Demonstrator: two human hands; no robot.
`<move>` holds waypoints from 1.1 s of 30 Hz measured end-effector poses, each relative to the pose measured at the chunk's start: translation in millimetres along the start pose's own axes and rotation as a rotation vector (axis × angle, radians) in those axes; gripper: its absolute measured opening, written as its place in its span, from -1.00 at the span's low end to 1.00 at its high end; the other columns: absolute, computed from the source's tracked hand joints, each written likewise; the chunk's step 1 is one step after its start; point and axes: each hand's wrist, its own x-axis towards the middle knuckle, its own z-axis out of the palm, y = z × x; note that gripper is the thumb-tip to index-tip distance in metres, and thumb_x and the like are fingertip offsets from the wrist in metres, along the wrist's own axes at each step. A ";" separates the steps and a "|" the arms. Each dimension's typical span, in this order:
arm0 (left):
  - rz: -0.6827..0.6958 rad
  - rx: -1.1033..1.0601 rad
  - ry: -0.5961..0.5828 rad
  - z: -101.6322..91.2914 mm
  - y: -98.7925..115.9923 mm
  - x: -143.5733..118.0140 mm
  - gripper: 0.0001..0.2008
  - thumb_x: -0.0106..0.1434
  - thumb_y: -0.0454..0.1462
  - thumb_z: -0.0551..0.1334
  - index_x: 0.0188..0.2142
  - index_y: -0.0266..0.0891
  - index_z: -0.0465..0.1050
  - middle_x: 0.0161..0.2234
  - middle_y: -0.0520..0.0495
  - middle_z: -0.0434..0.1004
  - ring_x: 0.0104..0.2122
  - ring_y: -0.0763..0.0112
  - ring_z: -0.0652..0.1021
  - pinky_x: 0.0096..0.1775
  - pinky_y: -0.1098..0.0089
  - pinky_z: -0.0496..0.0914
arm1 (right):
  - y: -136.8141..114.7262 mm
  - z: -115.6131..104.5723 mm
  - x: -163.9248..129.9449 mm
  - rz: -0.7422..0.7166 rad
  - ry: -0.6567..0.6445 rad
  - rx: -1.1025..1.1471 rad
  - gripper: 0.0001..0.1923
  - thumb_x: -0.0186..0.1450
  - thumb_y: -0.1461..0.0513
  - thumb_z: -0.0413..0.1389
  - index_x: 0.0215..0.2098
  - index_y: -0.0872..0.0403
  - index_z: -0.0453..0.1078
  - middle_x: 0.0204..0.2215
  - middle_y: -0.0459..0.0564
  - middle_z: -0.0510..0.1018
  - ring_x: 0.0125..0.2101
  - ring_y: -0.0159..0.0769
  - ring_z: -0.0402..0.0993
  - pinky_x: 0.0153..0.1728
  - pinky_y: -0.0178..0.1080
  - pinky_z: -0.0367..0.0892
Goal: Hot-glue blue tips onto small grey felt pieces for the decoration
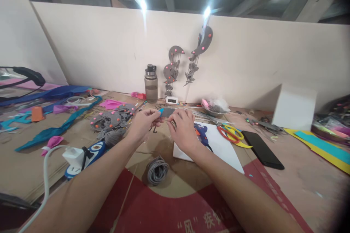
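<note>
My left hand (pixel 144 122) and my right hand (pixel 182 128) meet over the middle of the table and together pinch a small grey felt piece (pixel 167 112) with a blue tip at its left end. Thin dark threads hang from the piece under my left hand. A blue glue gun (pixel 201 132) lies on a white sheet (pixel 218 145) just right of my right hand. A coil of grey cord (pixel 158 169) rests on the cardboard between my forearms. A heap of grey felt shapes with pink dots (pixel 112 119) sits to the left of my left hand.
Red and yellow scissors (pixel 230 132) and a black phone (pixel 261 149) lie to the right. A bottle (pixel 151 83) and a small clock (pixel 172 99) stand by the wall, where grey felt mobiles (pixel 188 58) hang. A white box (pixel 294 107) stands far right; a power strip (pixel 82 154) lies left.
</note>
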 end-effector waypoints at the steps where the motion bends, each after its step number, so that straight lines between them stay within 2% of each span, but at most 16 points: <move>1: 0.010 0.013 0.016 -0.3 -0.1 0.3 -0.68 -0.04 -0.14 0.41 -0.41 -0.33 0.43 -0.51 -0.08 0.56 -0.48 0.43 0.56 -0.45 0.49 0.38 | -1.0 -1.6 0.7 -0.003 -0.011 0.033 -0.97 0.29 0.26 0.09 -0.31 0.04 0.37 -0.21 0.04 0.46 -0.11 -0.10 0.22 -0.12 -0.08 0.10; 3: 0.036 0.048 0.050 -1.0 -0.3 0.8 -0.69 -0.03 -0.14 0.40 -0.42 -0.33 0.42 -0.51 -0.07 0.55 -0.48 0.42 0.56 -0.45 0.47 0.39 | -3.8 -4.8 2.0 0.008 -0.054 0.140 -0.96 0.31 0.28 0.03 -0.30 0.05 0.32 -0.28 0.02 0.47 -0.18 -0.16 0.27 -0.15 -0.12 0.13; 5: 0.061 0.088 0.076 -1.5 -0.5 1.3 -0.70 -0.02 -0.14 0.39 -0.43 -0.32 0.42 -0.52 -0.06 0.54 -0.48 0.40 0.56 -0.44 0.45 0.40 | -6.5 -7.2 3.5 0.061 -0.113 0.298 -0.94 0.32 0.30 -0.01 -0.30 0.05 0.28 -0.39 -0.05 0.44 -0.32 -0.25 0.30 -0.27 -0.21 0.16; 9: 0.077 0.165 0.082 -2.1 -0.8 1.6 -0.71 0.00 -0.13 0.38 -0.43 -0.31 0.44 -0.51 -0.07 0.55 -0.47 0.37 0.57 -0.44 0.43 0.41 | -7.0 -11.3 8.4 0.172 -0.149 0.513 -0.90 0.31 0.29 -0.05 -0.34 0.04 0.27 -0.51 -0.15 0.37 -0.48 -0.35 0.24 -0.41 -0.29 0.11; 15: 0.073 0.197 -0.002 -1.8 -2.0 0.6 -0.69 0.01 -0.09 0.38 -0.40 -0.31 0.50 -0.53 -0.08 0.55 -0.53 0.41 0.52 -0.45 0.42 0.38 | 2.2 -17.4 15.4 0.109 -0.034 0.401 -0.94 0.25 0.26 0.10 -0.39 0.05 0.34 -0.42 -0.08 0.43 -0.35 -0.30 0.30 -0.29 -0.26 0.17; 18: 0.062 0.192 -0.042 0.2 -0.8 -2.0 -0.70 0.01 -0.10 0.38 -0.40 -0.31 0.52 -0.56 -0.06 0.53 -0.57 0.45 0.47 -0.47 0.43 0.35 | 6.5 -17.6 15.5 0.069 0.011 0.343 -0.97 0.27 0.26 0.10 -0.30 0.05 0.36 -0.31 -0.01 0.46 -0.26 -0.24 0.32 -0.23 -0.21 0.22; 21: 0.035 0.135 -0.093 2.6 2.4 -5.1 -0.71 0.01 -0.12 0.39 -0.42 -0.32 0.52 -0.57 -0.05 0.51 -0.56 0.47 0.46 -0.46 0.43 0.33 | 10.1 -15.3 15.3 0.087 0.019 0.323 -0.86 0.28 0.24 0.11 -0.18 0.04 0.39 -0.25 0.03 0.47 -0.24 -0.20 0.34 -0.21 -0.16 0.25; 27: -0.010 -0.074 -0.228 2.0 0.8 -4.3 -0.72 0.07 -0.10 0.37 -0.42 -0.31 0.52 -0.54 -0.03 0.49 -0.52 0.50 0.46 -0.43 0.47 0.33 | 17.6 -10.0 18.9 0.172 0.004 0.398 -0.90 0.26 0.20 0.13 -0.30 0.03 0.46 -0.40 -0.05 0.44 -0.31 -0.24 0.35 -0.21 -0.18 0.25; 30: -0.004 -0.025 -0.245 0.1 -5.8 -1.7 -0.73 0.06 -0.12 0.38 -0.38 -0.30 0.53 -0.50 -0.03 0.50 -0.50 0.53 0.45 -0.41 0.48 0.32 | 19.1 -10.6 20.2 0.234 0.006 0.455 -0.92 0.25 0.21 0.13 -0.34 0.05 0.44 -0.43 -0.07 0.41 -0.35 -0.26 0.32 -0.25 -0.20 0.23; 33: 0.014 0.046 -0.212 -0.4 -10.0 -1.1 -0.74 0.02 -0.14 0.42 -0.41 -0.30 0.52 -0.48 -0.01 0.51 -0.52 0.56 0.43 -0.42 0.49 0.31 | 19.0 -11.5 20.1 0.259 0.012 0.473 -0.90 0.25 0.19 0.13 -0.36 0.06 0.43 -0.45 -0.08 0.39 -0.37 -0.28 0.29 -0.28 -0.22 0.20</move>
